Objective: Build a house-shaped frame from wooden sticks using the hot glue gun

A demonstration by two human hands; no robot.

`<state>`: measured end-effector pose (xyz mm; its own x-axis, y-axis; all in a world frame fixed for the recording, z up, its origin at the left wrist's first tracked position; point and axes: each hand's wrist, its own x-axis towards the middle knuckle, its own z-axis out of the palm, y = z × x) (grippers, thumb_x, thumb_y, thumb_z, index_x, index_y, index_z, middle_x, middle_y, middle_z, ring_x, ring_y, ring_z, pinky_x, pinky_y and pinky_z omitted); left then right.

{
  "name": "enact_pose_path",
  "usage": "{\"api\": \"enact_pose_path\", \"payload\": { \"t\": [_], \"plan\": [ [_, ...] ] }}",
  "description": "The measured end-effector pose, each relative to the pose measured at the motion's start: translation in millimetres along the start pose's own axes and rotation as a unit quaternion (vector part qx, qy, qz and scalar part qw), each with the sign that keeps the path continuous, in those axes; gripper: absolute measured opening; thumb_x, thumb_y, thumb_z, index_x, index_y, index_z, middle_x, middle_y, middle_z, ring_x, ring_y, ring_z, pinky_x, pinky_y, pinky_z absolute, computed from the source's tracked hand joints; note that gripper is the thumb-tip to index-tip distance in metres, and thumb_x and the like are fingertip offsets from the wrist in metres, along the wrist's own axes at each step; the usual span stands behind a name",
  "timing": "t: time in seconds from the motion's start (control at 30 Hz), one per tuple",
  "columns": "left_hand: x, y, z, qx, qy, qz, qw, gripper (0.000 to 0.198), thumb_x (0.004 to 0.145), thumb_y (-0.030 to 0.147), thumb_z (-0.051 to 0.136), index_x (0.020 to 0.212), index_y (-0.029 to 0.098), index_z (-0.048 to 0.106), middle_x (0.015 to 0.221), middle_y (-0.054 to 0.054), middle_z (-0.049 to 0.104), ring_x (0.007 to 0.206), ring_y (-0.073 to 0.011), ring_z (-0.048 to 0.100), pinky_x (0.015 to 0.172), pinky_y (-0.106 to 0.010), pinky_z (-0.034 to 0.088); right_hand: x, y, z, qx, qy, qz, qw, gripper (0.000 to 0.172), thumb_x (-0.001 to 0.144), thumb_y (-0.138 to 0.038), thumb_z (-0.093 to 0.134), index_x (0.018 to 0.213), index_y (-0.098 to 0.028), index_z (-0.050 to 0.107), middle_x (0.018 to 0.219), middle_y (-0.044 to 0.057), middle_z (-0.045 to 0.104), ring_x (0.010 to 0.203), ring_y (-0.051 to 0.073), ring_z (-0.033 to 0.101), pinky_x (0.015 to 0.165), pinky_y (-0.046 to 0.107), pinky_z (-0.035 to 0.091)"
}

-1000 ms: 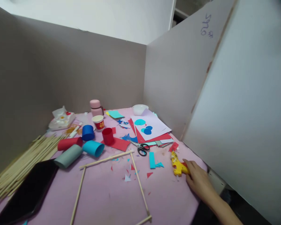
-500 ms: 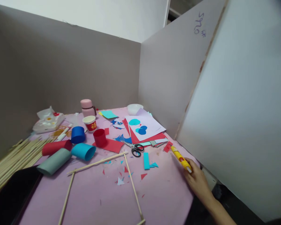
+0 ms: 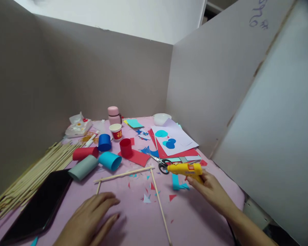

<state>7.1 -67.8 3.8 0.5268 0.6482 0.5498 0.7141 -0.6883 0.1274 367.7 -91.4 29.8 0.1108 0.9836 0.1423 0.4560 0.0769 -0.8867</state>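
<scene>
In my right hand (image 3: pixel 207 189) is a yellow glue gun (image 3: pixel 184 168), its nozzle pointing left over the black-handled scissors (image 3: pixel 162 165). My left hand (image 3: pixel 89 218) hovers at the lower left with its fingers apart and nothing in them. It covers part of the left stick (image 3: pixel 99 187) of a frame of thin wooden sticks. The frame's top stick (image 3: pixel 124 174) lies across the table, and its right stick (image 3: pixel 160 205) runs toward me. Beyond it lie paper tubes: a light blue one (image 3: pixel 110 161), a grey one (image 3: pixel 84 167), a red one and a dark blue one.
On the left are a bundle of wooden sticks (image 3: pixel 38 171) and a black phone-like slab (image 3: pixel 38 208). A paper cup (image 3: pixel 116 132), a pink flask (image 3: pixel 114 116) and a white bowl (image 3: pixel 162 119) stand behind. Paper sheets (image 3: pixel 179 140) and scraps lie right of centre. Grey panels surround the table.
My right hand has brought the glue gun leftward from the table's right edge and turned it sideways. My left hand has come into view. The camera has turned left.
</scene>
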Motion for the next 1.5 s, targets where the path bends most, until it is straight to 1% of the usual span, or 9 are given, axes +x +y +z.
{"api": "enact_pose_path", "payload": {
  "t": [0.13, 0.27, 0.37, 0.5, 0.7, 0.9, 1.17, 1.33, 1.5],
  "plan": [
    [61, 10, 6.2, -0.008, -0.070, 0.008, 0.998, 0.021, 0.087, 0.037, 0.050, 0.101, 0.028, 0.062, 0.102, -0.003, 0.067, 0.093, -0.0209, 0.064, 0.079, -0.033, 0.052, 24, -11, 17, 0.028, -0.048, 0.041, 0.998, 0.033, 0.082, -0.046, 0.056, 0.093, -0.015, 0.062, 0.072, 0.001, 0.060, 0.067, 0.018, 0.057, 0.059, 0.027, 0.043],
    [88, 8, 18.6, -0.034, -0.133, -0.031, 0.990, 0.022, 0.089, 0.029, 0.043, 0.100, 0.023, 0.062, 0.100, -0.006, 0.065, 0.092, -0.0218, 0.062, 0.079, -0.036, 0.050, 37, -9, 23, 0.093, -0.084, 0.098, 0.987, 0.035, 0.079, -0.048, 0.060, 0.093, -0.016, 0.063, 0.079, 0.002, 0.063, 0.067, 0.016, 0.059, 0.056, 0.025, 0.044],
    [96, 3, 30.0, -0.058, -0.157, -0.053, 0.984, 0.022, 0.090, 0.026, 0.042, 0.100, 0.023, 0.061, 0.099, -0.005, 0.064, 0.091, -0.0216, 0.060, 0.080, -0.037, 0.049, 42, -5, 24, 0.168, -0.104, 0.127, 0.972, 0.038, 0.077, -0.049, 0.064, 0.096, -0.016, 0.061, 0.089, 0.004, 0.066, 0.063, 0.014, 0.060, 0.057, 0.025, 0.045],
    [95, -5, 44.4, -0.084, -0.154, -0.064, 0.982, 0.021, 0.090, 0.028, 0.044, 0.102, 0.025, 0.060, 0.100, -0.003, 0.064, 0.092, -0.0213, 0.060, 0.082, -0.037, 0.049, 47, 0, 26, 0.220, -0.111, 0.157, 0.956, 0.041, 0.074, -0.053, 0.066, 0.086, -0.014, 0.061, 0.079, 0.003, 0.067, 0.052, 0.010, 0.059, 0.048, 0.021, 0.039],
    [89, -19, 56.5, -0.091, -0.140, -0.064, 0.984, 0.021, 0.089, 0.029, 0.046, 0.106, 0.026, 0.059, 0.106, -0.004, 0.062, 0.097, -0.0218, 0.059, 0.084, -0.037, 0.048, 45, -8, 28, 0.368, -0.144, 0.235, 0.888, 0.030, 0.060, -0.035, 0.082, 0.073, -0.013, 0.066, 0.066, 0.000, 0.065, 0.053, 0.008, 0.058, 0.050, 0.016, 0.043],
    [93, -22, 59.2, -0.103, -0.151, -0.066, 0.981, 0.021, 0.089, 0.025, 0.045, 0.103, 0.025, 0.060, 0.104, -0.004, 0.062, 0.095, -0.0211, 0.059, 0.084, -0.038, 0.048, 37, -17, 30, 0.422, -0.182, 0.267, 0.847, 0.034, 0.061, -0.035, 0.082, 0.084, -0.014, 0.069, 0.071, 0.002, 0.069, 0.055, 0.009, 0.063, 0.049, 0.015, 0.047],
    [99, -19, 66.6, -0.098, -0.167, -0.079, 0.978, 0.021, 0.088, 0.024, 0.046, 0.103, 0.023, 0.061, 0.102, -0.005, 0.063, 0.094, -0.0225, 0.059, 0.083, -0.040, 0.047, 41, -4, 41, 0.376, -0.133, 0.238, 0.885, 0.035, 0.064, -0.038, 0.081, 0.087, -0.015, 0.068, 0.081, 0.002, 0.065, 0.061, 0.008, 0.057, 0.053, 0.017, 0.046],
    [99, -19, 72.2, -0.108, -0.181, -0.085, 0.974, 0.020, 0.090, 0.023, 0.043, 0.100, 0.023, 0.061, 0.100, -0.005, 0.061, 0.091, -0.0217, 0.057, 0.080, -0.038, 0.046, 45, 3, 46, 0.301, -0.158, 0.218, 0.915, 0.040, 0.072, -0.053, 0.070, 0.082, -0.015, 0.064, 0.082, 0.006, 0.067, 0.062, 0.012, 0.060, 0.054, 0.021, 0.045],
    [97, -19, 77.0, -0.115, -0.178, -0.089, 0.973, 0.022, 0.093, 0.024, 0.040, 0.100, 0.024, 0.061, 0.095, -0.004, 0.058, 0.086, -0.0201, 0.057, 0.075, -0.035, 0.046, 55, 2, 44, 0.233, -0.178, 0.198, 0.935, 0.040, 0.076, -0.054, 0.065, 0.076, -0.014, 0.065, 0.071, 0.003, 0.064, 0.059, 0.011, 0.057, 0.057, 0.022, 0.044]
  ]
}}
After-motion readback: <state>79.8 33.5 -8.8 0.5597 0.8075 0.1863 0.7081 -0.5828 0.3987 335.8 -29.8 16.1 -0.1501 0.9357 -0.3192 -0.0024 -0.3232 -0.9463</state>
